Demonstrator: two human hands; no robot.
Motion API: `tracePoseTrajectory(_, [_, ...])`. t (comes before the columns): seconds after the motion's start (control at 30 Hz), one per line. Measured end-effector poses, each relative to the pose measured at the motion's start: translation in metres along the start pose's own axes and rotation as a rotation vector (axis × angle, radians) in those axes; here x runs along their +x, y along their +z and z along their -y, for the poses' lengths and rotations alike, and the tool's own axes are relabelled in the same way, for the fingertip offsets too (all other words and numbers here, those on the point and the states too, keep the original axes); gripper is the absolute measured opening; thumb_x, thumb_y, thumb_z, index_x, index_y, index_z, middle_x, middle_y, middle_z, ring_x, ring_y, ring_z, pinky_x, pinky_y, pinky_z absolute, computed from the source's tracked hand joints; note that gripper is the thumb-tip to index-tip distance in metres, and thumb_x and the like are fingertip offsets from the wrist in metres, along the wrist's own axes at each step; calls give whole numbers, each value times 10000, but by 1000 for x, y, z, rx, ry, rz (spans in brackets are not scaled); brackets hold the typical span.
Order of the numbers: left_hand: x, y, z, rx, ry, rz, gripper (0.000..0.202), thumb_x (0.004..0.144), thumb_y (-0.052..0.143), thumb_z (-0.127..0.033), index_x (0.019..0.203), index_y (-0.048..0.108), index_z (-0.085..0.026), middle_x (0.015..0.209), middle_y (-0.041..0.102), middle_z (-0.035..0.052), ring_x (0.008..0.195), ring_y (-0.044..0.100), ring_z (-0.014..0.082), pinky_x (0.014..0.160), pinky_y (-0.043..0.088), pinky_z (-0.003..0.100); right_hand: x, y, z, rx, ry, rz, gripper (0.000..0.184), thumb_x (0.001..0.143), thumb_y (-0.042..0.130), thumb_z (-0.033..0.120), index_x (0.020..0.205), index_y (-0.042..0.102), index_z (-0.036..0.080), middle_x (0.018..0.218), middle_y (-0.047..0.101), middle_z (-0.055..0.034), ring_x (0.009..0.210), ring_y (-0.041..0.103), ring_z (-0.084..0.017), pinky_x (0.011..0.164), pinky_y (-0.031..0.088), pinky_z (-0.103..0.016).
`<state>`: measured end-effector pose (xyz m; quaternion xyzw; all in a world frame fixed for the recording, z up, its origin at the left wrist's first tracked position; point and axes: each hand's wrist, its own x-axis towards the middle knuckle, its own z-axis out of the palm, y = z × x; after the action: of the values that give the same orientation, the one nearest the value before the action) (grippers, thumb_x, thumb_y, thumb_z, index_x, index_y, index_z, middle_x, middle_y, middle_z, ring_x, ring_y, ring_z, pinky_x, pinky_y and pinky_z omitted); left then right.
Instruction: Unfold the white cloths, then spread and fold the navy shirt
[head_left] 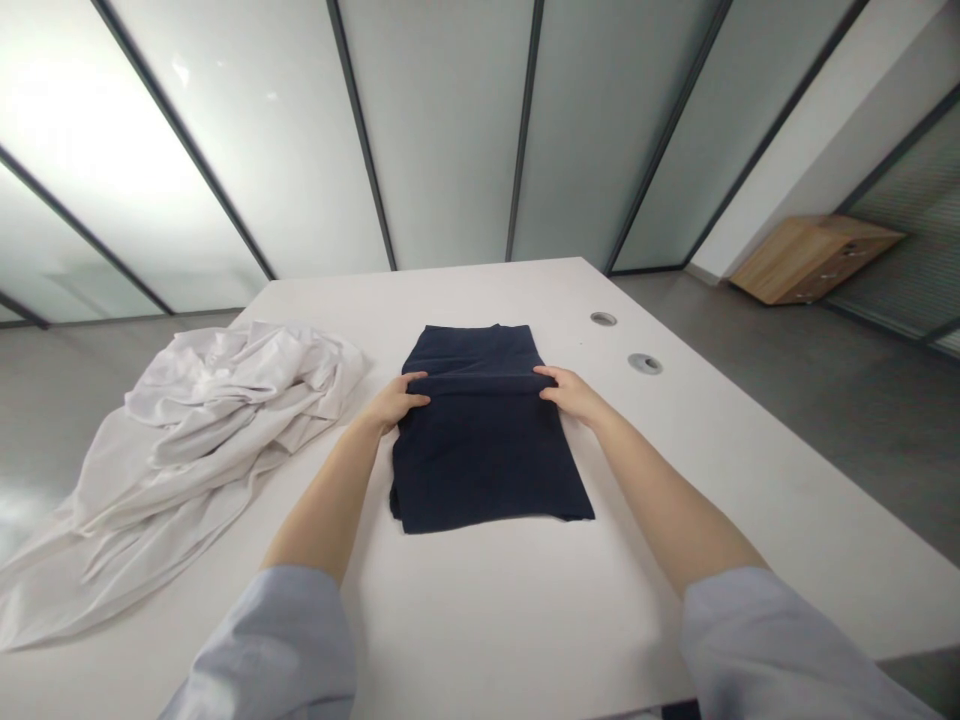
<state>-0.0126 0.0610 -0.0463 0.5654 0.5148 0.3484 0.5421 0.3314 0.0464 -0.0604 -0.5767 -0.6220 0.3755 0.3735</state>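
Note:
A dark navy folded cloth (484, 460), perhaps a garment, lies flat on the white table in front of me. My left hand (395, 402) pinches its left edge, and my right hand (572, 393) pinches the right edge at about the same height. Between the two hands a raised crease runs straight across the cloth. Thumbs lie on the near side of that crease, with the index fingers on its far side. The other fingers are partly hidden beneath the fabric. What kind of garment it is I cannot tell.
A large crumpled white cloth (225, 420) covers the table's left side and hangs over that edge. Two round grommets (645, 364) are set in the white tabletop (510, 620) at the right. Beyond stand frosted glass panels (450, 130) and a wooden cabinet (806, 260).

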Motion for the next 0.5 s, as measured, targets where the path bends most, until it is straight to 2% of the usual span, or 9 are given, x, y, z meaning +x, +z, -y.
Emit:
tracePoseTrajectory(0.13, [6, -5, -17, 540, 141, -118, 533, 638, 713, -200, 1168, 668, -173, 1103, 706, 88, 1033, 655, 275, 941, 499, 385, 3, -5, 15, -326, -93, -88, 414, 679, 569, 61, 1043, 719, 189, 1131, 711, -86, 1061, 645, -248, 984, 459, -389])
tracePoseTrajectory(0.27, [16, -16, -55, 969, 253, -9, 298, 728, 676, -281, 1007, 723, -190, 971, 709, 78, 956, 659, 268, 901, 500, 376, 17, -20, 41, -573, -135, -73, 208, 738, 589, 109, 863, 731, 196, 870, 734, -52, 850, 670, -218, 808, 499, -315])
tracePoseTrajectory(0.33, [24, -22, -80, 1118, 334, -13, 266, 759, 668, -324, 979, 727, -188, 1059, 679, 101, 1043, 622, 288, 941, 473, 406, 33, -30, 56, -682, -156, -105, 141, 754, 604, 133, 816, 724, 172, 811, 712, -64, 822, 655, -221, 774, 489, -308])
tracePoseTrajectory(0.4, [31, -26, -107, 1233, 439, -135, 274, 777, 663, -358, 979, 724, -183, 1280, 582, 129, 1244, 486, 344, 1024, 400, 482, 55, -41, 73, -751, -208, -218, 127, 766, 613, 158, 832, 721, 156, 872, 696, -89, 883, 638, -243, 802, 484, -334])
tracePoseTrajectory(0.5, [38, -27, -145, 1277, 593, -383, 300, 786, 648, -348, 1033, 699, -186, 1509, 365, 101, 1434, 178, 390, 1115, 221, 575, 84, -56, 101, -765, -373, -464, 173, 805, 575, 195, 916, 705, 168, 1075, 651, -125, 1050, 583, -291, 908, 464, -424])
